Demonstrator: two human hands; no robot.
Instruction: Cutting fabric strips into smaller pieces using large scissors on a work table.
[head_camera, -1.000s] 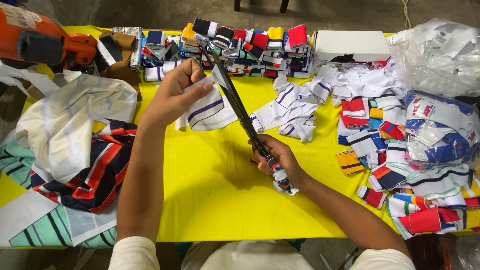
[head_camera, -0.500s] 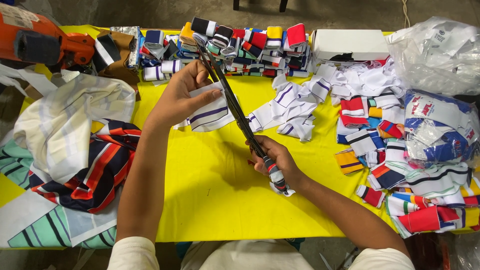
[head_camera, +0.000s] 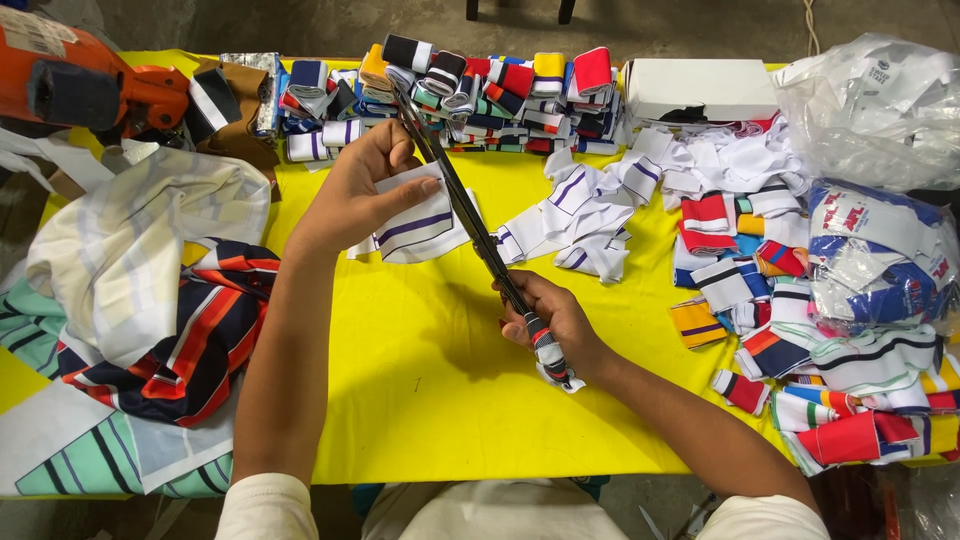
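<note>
We note a yellow table (head_camera: 420, 400) covering most of the view, with fabric stock on every side. At the left lies a heap of striped cloth (head_camera: 130, 300) in white, navy, red and green. Along the right edge we record a pile of striped knit rib pieces (head_camera: 800, 330) and, beside it, clear plastic bags (head_camera: 880, 110) holding more of the same. Across the far edge runs a row of rolled rib trims (head_camera: 480, 85) in mixed colours, with a white box (head_camera: 700, 88) just to its right. An orange machine (head_camera: 80, 85) stands at the far left corner. Loose white pieces with purple stripes (head_camera: 580, 215) lie near the table's centre.

The scissors (head_camera: 470, 215) are long and dark, held slanting above the table, tips toward the rolled trims, their handle wrapped in striped cloth. The right hand (head_camera: 555, 325) is clenched around that handle. The blades appear closed or nearly so. The left hand (head_camera: 365, 190) pinches a white rib piece with purple stripes (head_camera: 420, 225), thumb on top, holding it just left of the blades and touching them. The piece's lower edge rests on the table.
</note>
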